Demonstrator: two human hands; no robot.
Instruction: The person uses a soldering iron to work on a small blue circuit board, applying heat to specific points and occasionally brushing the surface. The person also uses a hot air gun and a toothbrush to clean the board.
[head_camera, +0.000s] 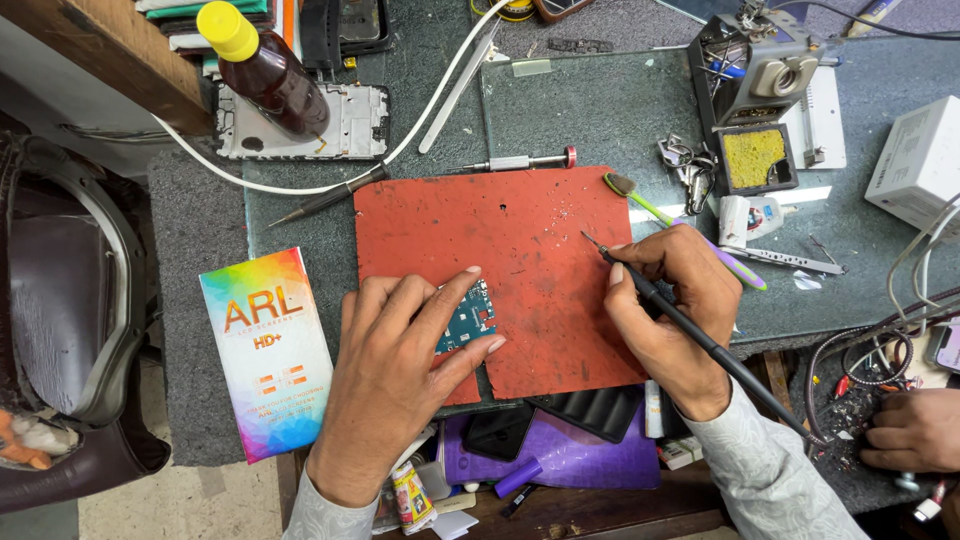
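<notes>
left hand (400, 375): flat on the red mat (520, 260), palm down; index finger and thumb spread apart, pinning a small teal circuit board (468, 320) between them; other fingers lie together on the mat's left edge
circuit board: lower-left part of the red mat, partly hidden under the left fingers; lies flat
right hand (668, 310): fingers pinched tight on a thin black soldering iron (700, 335), pen-style; metal tip points up-left, over the bare mat, well apart from the board; whether the tip touches the mat cannot be told; handle runs down-right past the wrist, over the pale sleeve
red mat: centre of the grey bench, scuffed, flecks of debris near its top edge; notch torn at the bottom edge
just above mat: screwdriver with red cap (525, 161); dark probe (330, 196) at top-left corner
right of mat: green-handled brush (680, 226) passing behind the right hand; tweezers (785, 261); iron stand with yellow sponge (755, 158)
left of mat: rainbow-coloured box (265, 352) lying flat
top left: brown bottle with yellow cap (262, 68) over a bare phone frame (345, 125); white cable (440, 85) curving past
far right: another person's hand (915, 430) resting at the bench edge; white box (918, 160) above it
</notes>
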